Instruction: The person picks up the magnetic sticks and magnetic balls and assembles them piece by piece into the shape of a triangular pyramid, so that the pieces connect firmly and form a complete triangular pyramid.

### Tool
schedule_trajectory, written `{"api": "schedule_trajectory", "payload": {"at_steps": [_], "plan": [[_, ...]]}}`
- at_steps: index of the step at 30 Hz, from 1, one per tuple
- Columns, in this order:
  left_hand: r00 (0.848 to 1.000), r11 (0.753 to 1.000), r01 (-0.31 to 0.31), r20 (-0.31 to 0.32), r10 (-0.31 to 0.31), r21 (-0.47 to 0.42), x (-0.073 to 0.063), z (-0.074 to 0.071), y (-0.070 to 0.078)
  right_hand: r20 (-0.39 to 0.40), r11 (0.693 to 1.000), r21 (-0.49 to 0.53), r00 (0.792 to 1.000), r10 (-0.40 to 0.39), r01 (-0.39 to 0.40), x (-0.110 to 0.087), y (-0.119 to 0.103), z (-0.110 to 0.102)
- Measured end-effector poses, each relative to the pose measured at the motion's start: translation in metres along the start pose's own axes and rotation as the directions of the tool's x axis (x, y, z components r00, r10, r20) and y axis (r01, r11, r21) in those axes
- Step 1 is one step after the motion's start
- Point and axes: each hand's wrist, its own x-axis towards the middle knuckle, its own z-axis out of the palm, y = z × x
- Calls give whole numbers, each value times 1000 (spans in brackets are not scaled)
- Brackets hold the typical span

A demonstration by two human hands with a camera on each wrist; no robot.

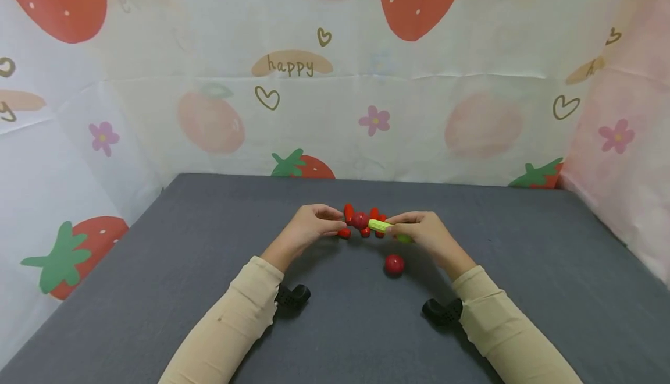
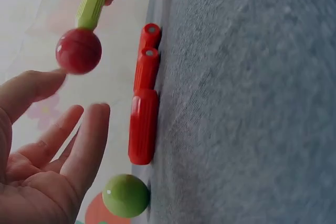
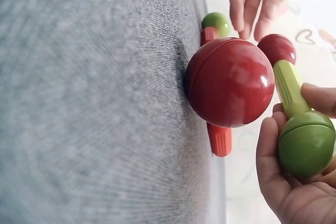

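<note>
My right hand (image 1: pixel 425 234) grips a yellow-green ribbed rod (image 3: pixel 289 88) with a green ball (image 3: pixel 306 145) at its near end, held off the cloth. A red ball (image 2: pixel 79 51) sits on the rod's other end. My left hand (image 2: pixel 50 166) is beside that red ball, thumb and fingers spread apart. Its thumb tip is right by the ball; whether they touch I cannot tell. Below and behind lie several red ribbed rods (image 2: pixel 143 127), two showing grey dots on their ends. A second red ball (image 1: pixel 394 265) rests on the cloth nearer me.
A loose green ball (image 2: pixel 126 195) lies by the red rods. Dark grey cloth (image 1: pixel 356 331) covers the table. White curtain (image 1: pixel 335 122) with strawberry prints stands behind and at both sides. Black wrist-worn pieces (image 1: pixel 442 312) stick out under the sleeves.
</note>
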Motion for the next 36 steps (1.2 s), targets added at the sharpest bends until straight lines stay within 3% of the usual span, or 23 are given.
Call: {"api": "schedule_trajectory", "payload": {"at_steps": [8,14,23,36], "plan": [[1000,993,-8,-28,11,116,4,-11,-4,-9,1000,20,1000,18,-18,-1,-1,1],[1000,984,-6,-2,7,180,11,-12,-8,-32,999,20,999,37,-36,-3,1,1],[998,962,40,26,-49,271,19,-10,-5,-32,999,28,999,41,-40,-2,2,0],[995,925,90,7,-100,369,24,-12,0,-36,999,15,998,46,-46,0,-1,-3]]}}
